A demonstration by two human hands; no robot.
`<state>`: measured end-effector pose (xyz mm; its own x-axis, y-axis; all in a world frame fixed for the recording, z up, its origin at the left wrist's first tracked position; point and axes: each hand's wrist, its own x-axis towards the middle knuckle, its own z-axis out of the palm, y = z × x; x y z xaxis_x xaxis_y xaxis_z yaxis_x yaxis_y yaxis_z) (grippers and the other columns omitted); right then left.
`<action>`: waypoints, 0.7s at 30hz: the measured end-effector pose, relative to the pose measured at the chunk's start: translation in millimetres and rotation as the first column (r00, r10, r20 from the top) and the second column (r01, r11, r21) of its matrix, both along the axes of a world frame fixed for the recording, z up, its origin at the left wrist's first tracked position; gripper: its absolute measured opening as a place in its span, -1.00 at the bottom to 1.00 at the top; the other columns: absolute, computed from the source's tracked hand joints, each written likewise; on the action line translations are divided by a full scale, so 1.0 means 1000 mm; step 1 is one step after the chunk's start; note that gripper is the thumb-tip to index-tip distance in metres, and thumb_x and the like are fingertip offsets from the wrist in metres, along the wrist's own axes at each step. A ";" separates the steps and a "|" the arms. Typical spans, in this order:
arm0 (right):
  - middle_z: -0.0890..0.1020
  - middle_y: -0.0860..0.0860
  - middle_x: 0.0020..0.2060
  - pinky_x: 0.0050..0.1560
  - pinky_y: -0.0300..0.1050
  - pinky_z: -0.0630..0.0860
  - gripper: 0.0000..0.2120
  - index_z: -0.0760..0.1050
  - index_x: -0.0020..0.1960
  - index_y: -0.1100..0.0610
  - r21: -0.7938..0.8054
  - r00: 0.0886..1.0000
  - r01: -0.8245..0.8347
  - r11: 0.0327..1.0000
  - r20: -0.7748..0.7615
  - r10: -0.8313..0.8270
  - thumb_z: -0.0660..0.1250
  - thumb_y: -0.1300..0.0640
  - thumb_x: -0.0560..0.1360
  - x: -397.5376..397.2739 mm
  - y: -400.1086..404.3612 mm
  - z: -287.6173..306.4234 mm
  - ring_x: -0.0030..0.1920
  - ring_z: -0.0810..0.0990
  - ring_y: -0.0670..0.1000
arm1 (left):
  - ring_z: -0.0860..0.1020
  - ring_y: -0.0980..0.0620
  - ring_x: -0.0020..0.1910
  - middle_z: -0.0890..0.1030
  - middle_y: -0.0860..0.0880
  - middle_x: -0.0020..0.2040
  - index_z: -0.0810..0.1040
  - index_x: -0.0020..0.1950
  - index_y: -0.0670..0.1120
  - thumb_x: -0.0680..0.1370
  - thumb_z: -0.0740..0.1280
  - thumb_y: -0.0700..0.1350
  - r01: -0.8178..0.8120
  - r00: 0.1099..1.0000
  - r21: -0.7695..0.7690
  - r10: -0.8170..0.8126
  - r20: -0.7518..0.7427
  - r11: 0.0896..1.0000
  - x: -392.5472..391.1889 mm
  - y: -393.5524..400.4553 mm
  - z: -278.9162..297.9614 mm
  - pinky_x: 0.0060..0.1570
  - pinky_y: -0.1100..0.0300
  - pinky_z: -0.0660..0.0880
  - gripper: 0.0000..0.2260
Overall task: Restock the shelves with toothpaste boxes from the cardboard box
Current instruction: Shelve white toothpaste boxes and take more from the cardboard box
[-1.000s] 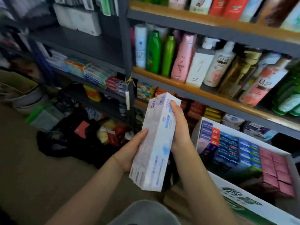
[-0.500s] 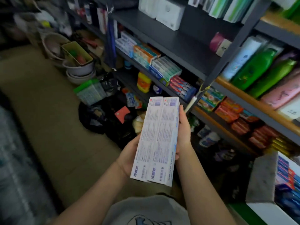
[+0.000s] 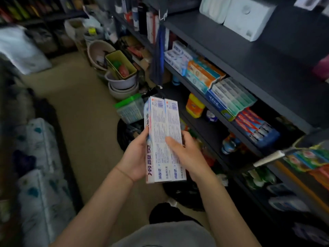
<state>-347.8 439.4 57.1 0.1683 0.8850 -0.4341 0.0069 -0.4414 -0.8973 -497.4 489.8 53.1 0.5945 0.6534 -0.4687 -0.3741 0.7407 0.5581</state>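
Both hands hold two white toothpaste boxes (image 3: pixel 163 139) side by side, upright and touching along their long edges, out in front of the dark shelves (image 3: pixel 231 50) and above the tan floor (image 3: pixel 80 113). The left hand (image 3: pixel 136 157) grips the left box's outer edge with the thumb on its side, while the right hand (image 3: pixel 187 155) curls round the right box, thumb across its printed face. Stocked toothpaste packs (image 3: pixel 222 93) lie along the middle shelf's front edge, and stacked basins (image 3: pixel 122 84) sit on the floor by the shelf's foot.
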 end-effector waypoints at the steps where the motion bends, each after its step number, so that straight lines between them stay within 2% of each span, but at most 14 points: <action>1: 0.68 -0.12 0.05 0.02 -0.01 0.65 -0.60 0.42 0.29 -0.06 -0.001 1.000 0.008 1.000 -0.024 -0.008 0.41 -0.11 0.51 0.002 0.021 0.001 -0.04 0.70 -0.12 | 0.56 -0.15 0.29 0.58 -0.15 0.32 0.51 0.41 -0.02 0.67 0.03 0.19 -0.007 1.000 0.011 0.007 -0.024 1.000 0.002 0.020 -0.001 0.21 -0.12 0.52 -0.52; 3: 0.69 -0.11 0.00 -0.02 -0.05 0.64 -0.72 0.49 0.20 -0.05 -0.007 1.000 0.017 1.000 -0.018 -0.017 0.39 -0.05 0.52 0.012 0.064 -0.003 -0.08 0.70 -0.12 | 0.54 -0.18 0.31 0.56 -0.18 0.34 0.51 0.41 -0.05 0.68 0.05 0.18 -0.021 0.998 0.012 0.022 -0.065 1.000 0.007 0.059 -0.003 0.30 -0.16 0.43 -0.52; 5: 0.70 -0.05 -0.12 -0.20 -0.16 0.58 -0.89 0.54 0.03 0.02 -0.026 0.999 0.045 0.999 -0.013 -0.046 0.31 0.02 0.54 0.028 0.105 -0.001 -0.20 0.69 -0.10 | 0.49 -0.20 0.35 0.51 -0.19 0.38 0.49 0.43 -0.07 0.67 0.07 0.17 -0.039 0.998 -0.013 0.038 -0.058 0.999 0.010 0.095 -0.008 0.35 -0.17 0.38 -0.52; 6: 0.69 0.00 -0.20 -0.30 -0.20 0.52 -0.89 0.53 -0.08 0.07 -0.047 0.996 0.076 0.996 -0.046 -0.078 0.27 0.06 0.54 0.036 0.121 -0.001 -0.30 0.66 -0.06 | 0.48 -0.21 0.36 0.50 -0.19 0.40 0.47 0.45 -0.06 0.66 0.08 0.17 -0.048 0.998 -0.024 0.047 -0.048 0.999 0.011 0.110 -0.011 0.34 -0.17 0.39 -0.52; 7: 0.66 0.04 -0.27 -0.36 -0.22 0.48 -0.85 0.50 -0.15 0.11 -0.092 0.988 0.116 0.989 -0.093 -0.125 0.24 0.08 0.54 0.042 0.136 0.002 -0.37 0.63 -0.01 | 0.49 -0.21 0.35 0.50 -0.19 0.40 0.46 0.46 -0.06 0.66 0.08 0.17 -0.058 0.998 -0.040 0.057 -0.035 0.998 0.013 0.124 -0.015 0.30 -0.16 0.44 -0.52; 9: 0.61 0.09 -0.36 -0.35 -0.19 0.46 -0.78 0.49 -0.19 0.14 -0.176 0.970 0.165 0.970 -0.151 -0.193 0.20 0.06 0.56 0.056 0.160 0.001 -0.42 0.57 0.04 | 0.56 -0.25 0.24 0.51 -0.24 0.36 0.49 0.43 -0.05 0.64 0.10 0.18 -0.073 0.997 -0.089 0.072 -0.016 0.993 0.018 0.149 -0.021 0.08 -0.13 0.58 -0.51; 11: 0.62 0.08 -0.38 -0.32 -0.15 0.48 -0.73 0.51 -0.19 0.12 -0.243 0.967 0.176 0.954 -0.140 -0.214 0.18 0.00 0.58 0.067 0.182 -0.004 -0.42 0.58 0.05 | 0.64 -0.27 0.10 0.56 -0.31 0.27 0.61 0.30 -0.09 0.61 0.13 0.20 -0.077 0.997 -0.139 0.079 0.012 0.987 0.024 0.173 -0.028 -0.13 -0.08 0.63 -0.51; 13: 0.64 0.06 -0.39 -0.32 -0.15 0.49 -0.69 0.52 -0.16 0.11 -0.289 0.975 0.172 0.942 -0.085 -0.204 0.17 -0.06 0.59 0.075 0.208 -0.009 -0.41 0.60 0.04 | 0.66 -0.27 0.04 0.60 -0.31 0.22 0.61 0.29 -0.10 0.61 0.14 0.20 -0.085 0.995 -0.173 0.092 0.032 0.981 0.031 0.202 -0.036 -0.21 -0.06 0.64 -0.51; 15: 0.63 0.05 -0.39 -0.35 -0.19 0.47 -0.68 0.50 -0.15 0.12 -0.323 0.982 0.159 0.933 -0.050 -0.185 0.14 -0.08 0.59 0.079 0.237 -0.013 -0.42 0.60 0.03 | 0.64 -0.25 0.12 0.57 -0.29 0.28 0.52 0.38 -0.05 0.62 0.13 0.19 -0.080 0.994 -0.186 0.091 0.054 0.979 0.040 0.234 -0.045 -0.14 -0.08 0.63 -0.53; 18: 0.61 0.02 -0.38 -0.37 -0.20 0.42 -0.69 0.49 -0.14 0.10 -0.345 0.988 0.153 0.926 0.036 -0.150 0.11 -0.05 0.61 0.077 0.280 -0.021 -0.43 0.58 -0.01 | 0.52 -0.22 0.32 0.51 -0.19 0.38 0.43 0.47 -0.04 0.64 0.11 0.18 -0.041 0.996 -0.200 0.057 0.072 0.979 0.053 0.285 -0.063 0.14 -0.19 0.56 -0.51; 20: 0.62 -0.05 -0.29 -0.30 -0.24 0.46 -0.72 0.49 -0.10 0.07 -0.290 0.985 0.141 0.946 0.136 -0.105 0.11 -0.04 0.63 0.070 0.312 -0.029 -0.36 0.61 -0.13 | 0.51 -0.22 0.33 0.53 -0.19 0.37 0.44 0.47 -0.06 0.63 0.12 0.17 0.013 0.996 -0.226 0.008 0.090 0.974 0.060 0.322 -0.073 0.23 -0.20 0.51 -0.51; 21: 0.64 -0.08 -0.19 -0.18 -0.26 0.52 -0.74 0.51 -0.03 0.04 -0.255 0.977 0.143 0.956 0.190 -0.095 0.14 -0.09 0.63 0.067 0.328 -0.035 -0.25 0.63 -0.20 | 0.53 -0.23 0.31 0.55 -0.19 0.35 0.45 0.46 -0.08 0.63 0.14 0.16 0.033 0.995 -0.226 -0.012 0.094 0.974 0.063 0.340 -0.076 0.24 -0.19 0.50 -0.51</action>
